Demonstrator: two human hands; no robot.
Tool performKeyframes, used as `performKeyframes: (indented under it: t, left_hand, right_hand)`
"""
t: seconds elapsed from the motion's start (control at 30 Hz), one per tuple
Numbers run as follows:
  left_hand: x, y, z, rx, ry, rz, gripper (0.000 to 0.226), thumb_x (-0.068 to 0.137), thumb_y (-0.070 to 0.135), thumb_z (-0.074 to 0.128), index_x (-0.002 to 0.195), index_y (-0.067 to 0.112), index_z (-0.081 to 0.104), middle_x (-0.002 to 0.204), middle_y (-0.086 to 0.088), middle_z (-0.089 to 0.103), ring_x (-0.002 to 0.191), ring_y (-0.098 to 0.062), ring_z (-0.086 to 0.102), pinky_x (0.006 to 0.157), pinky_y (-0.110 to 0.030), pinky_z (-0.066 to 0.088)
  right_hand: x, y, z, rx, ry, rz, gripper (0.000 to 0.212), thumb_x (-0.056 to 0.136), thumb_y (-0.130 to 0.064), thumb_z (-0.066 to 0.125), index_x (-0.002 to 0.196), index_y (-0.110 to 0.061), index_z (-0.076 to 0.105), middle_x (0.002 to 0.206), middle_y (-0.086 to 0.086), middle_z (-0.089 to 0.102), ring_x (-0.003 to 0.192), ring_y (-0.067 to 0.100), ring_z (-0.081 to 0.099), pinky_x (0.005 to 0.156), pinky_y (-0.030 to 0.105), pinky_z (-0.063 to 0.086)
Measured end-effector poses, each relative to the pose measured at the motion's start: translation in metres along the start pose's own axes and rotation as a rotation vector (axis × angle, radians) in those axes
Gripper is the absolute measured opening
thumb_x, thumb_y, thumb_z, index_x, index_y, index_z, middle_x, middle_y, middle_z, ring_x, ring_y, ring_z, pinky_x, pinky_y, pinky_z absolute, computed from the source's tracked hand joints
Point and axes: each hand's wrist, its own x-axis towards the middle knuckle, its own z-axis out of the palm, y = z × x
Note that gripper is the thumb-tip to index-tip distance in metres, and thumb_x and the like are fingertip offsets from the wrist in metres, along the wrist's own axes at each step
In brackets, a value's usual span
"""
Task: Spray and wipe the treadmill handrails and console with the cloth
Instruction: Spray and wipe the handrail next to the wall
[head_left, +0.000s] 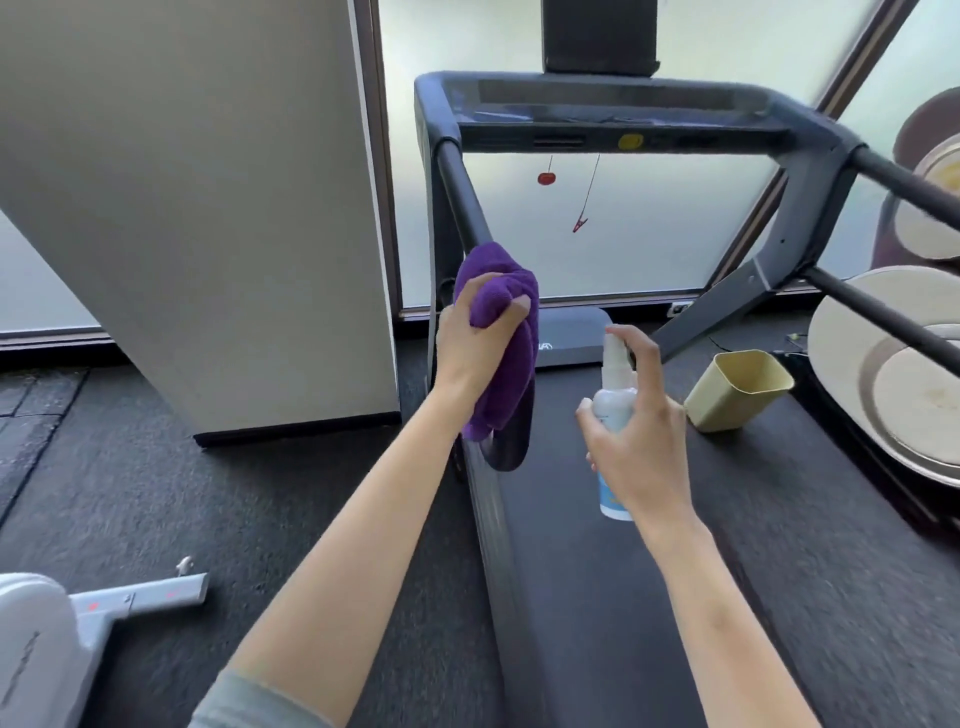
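Two hands are busy in my view. My left hand (480, 332) grips a purple cloth (501, 353) bunched around the left handrail (460, 192), fingers curled tight into it. My right hand (641, 441) is wrapped around a spray bottle (613, 395), nozzle just right of the cloth. Beneath both grips runs the dark treadmill belt (623, 597); beyond them sits the console (613, 111) against a frosted window (613, 234). Right of the bottle a yellow-green cup (737, 389) lies tilted on the belt, near pale weight plates (893, 374). Left of the cloth, dark carpet (156, 493) lies open beside a grey pillar (208, 208).
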Motion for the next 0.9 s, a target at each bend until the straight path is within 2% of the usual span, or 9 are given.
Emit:
performKeyframes:
  t: [0.07, 0.1, 0.2, 0.3, 0.43, 0.53, 0.7, 0.77, 0.9]
  left_hand:
    - [-0.029, -0.010, -0.014, -0.083, 0.052, 0.035, 0.021, 0.083, 0.034, 0.063, 0.103, 0.032, 0.066, 0.110, 0.008, 0.068, 0.103, -0.007, 0.063, 0.093, -0.024, 0.045]
    - [-0.046, -0.018, -0.021, -0.118, 0.093, 0.040, 0.024, 0.082, 0.036, 0.063, 0.106, 0.030, 0.067, 0.114, 0.006, 0.068, 0.107, -0.010, 0.063, 0.096, -0.026, 0.045]
    - [-0.082, -0.035, -0.040, -0.192, 0.161, -0.007, 0.032, 0.084, 0.039, 0.063, 0.114, 0.029, 0.065, 0.123, -0.003, 0.064, 0.115, -0.028, 0.061, 0.104, -0.049, 0.044]
    - [-0.098, -0.036, -0.050, -0.156, 0.161, -0.041, 0.038, 0.081, 0.043, 0.066, 0.116, 0.030, 0.064, 0.126, -0.008, 0.062, 0.113, -0.031, 0.062, 0.102, -0.053, 0.045]
    - [-0.111, -0.037, -0.062, -0.145, 0.199, -0.051, 0.040, 0.080, 0.044, 0.067, 0.118, 0.029, 0.064, 0.126, -0.010, 0.061, 0.112, -0.034, 0.063, 0.100, -0.053, 0.047]
    - [-0.118, -0.037, -0.067, -0.186, 0.225, -0.045, 0.044, 0.080, 0.042, 0.068, 0.120, 0.024, 0.063, 0.126, -0.013, 0.061, 0.107, -0.034, 0.066, 0.095, -0.051, 0.052]
    - [-0.115, -0.037, -0.049, -0.169, 0.238, -0.036, 0.044, 0.077, 0.045, 0.067, 0.118, 0.028, 0.064, 0.128, -0.012, 0.059, 0.114, -0.034, 0.061, 0.101, -0.055, 0.045]
    - [-0.111, -0.032, -0.029, -0.158, 0.257, -0.009, 0.043, 0.077, 0.046, 0.066, 0.116, 0.030, 0.064, 0.127, -0.007, 0.058, 0.116, -0.025, 0.060, 0.104, -0.050, 0.044]
    - [-0.091, -0.019, 0.021, -0.036, 0.302, 0.087, 0.046, 0.074, 0.047, 0.066, 0.117, 0.029, 0.063, 0.124, -0.002, 0.051, 0.116, -0.010, 0.055, 0.102, -0.023, 0.041]
  right_hand:
    - [-0.015, 0.005, 0.004, -0.019, 0.041, -0.051, 0.067, 0.082, -0.001, 0.063, 0.131, -0.041, 0.040, 0.076, -0.004, 0.058, 0.061, 0.024, 0.057, 0.064, 0.037, 0.054]
    - [-0.024, 0.008, 0.005, -0.037, 0.055, -0.077, 0.068, 0.082, 0.000, 0.064, 0.132, -0.039, 0.040, 0.082, -0.005, 0.060, 0.063, 0.021, 0.055, 0.063, 0.032, 0.049]
    - [-0.044, 0.018, 0.013, -0.101, 0.056, -0.103, 0.070, 0.082, 0.000, 0.068, 0.133, -0.038, 0.039, 0.096, 0.000, 0.065, 0.065, 0.019, 0.051, 0.063, 0.027, 0.042]
    - [-0.050, 0.023, 0.018, -0.095, 0.020, -0.052, 0.070, 0.081, 0.002, 0.065, 0.131, -0.039, 0.037, 0.086, -0.004, 0.058, 0.060, 0.016, 0.049, 0.061, 0.028, 0.042]
    - [-0.046, 0.032, 0.018, -0.050, 0.020, 0.021, 0.066, 0.080, 0.004, 0.064, 0.126, -0.037, 0.039, 0.076, -0.007, 0.054, 0.063, 0.012, 0.054, 0.055, 0.024, 0.039]
    - [-0.040, 0.036, 0.017, -0.062, 0.050, 0.053, 0.065, 0.080, 0.004, 0.063, 0.125, -0.036, 0.039, 0.074, -0.011, 0.052, 0.062, 0.010, 0.053, 0.054, 0.012, 0.035]
    - [-0.037, 0.041, 0.011, -0.068, 0.054, 0.040, 0.068, 0.082, 0.002, 0.062, 0.130, -0.039, 0.037, 0.078, -0.016, 0.051, 0.066, 0.005, 0.054, 0.054, 0.010, 0.035]
    - [-0.035, 0.043, 0.010, -0.064, 0.055, 0.029, 0.068, 0.083, 0.001, 0.062, 0.131, -0.040, 0.037, 0.082, -0.016, 0.052, 0.068, 0.005, 0.056, 0.053, 0.008, 0.038]
    - [-0.029, 0.047, 0.008, -0.039, 0.035, 0.043, 0.067, 0.084, 0.000, 0.063, 0.131, -0.040, 0.038, 0.080, -0.015, 0.053, 0.066, 0.007, 0.055, 0.054, 0.009, 0.041]
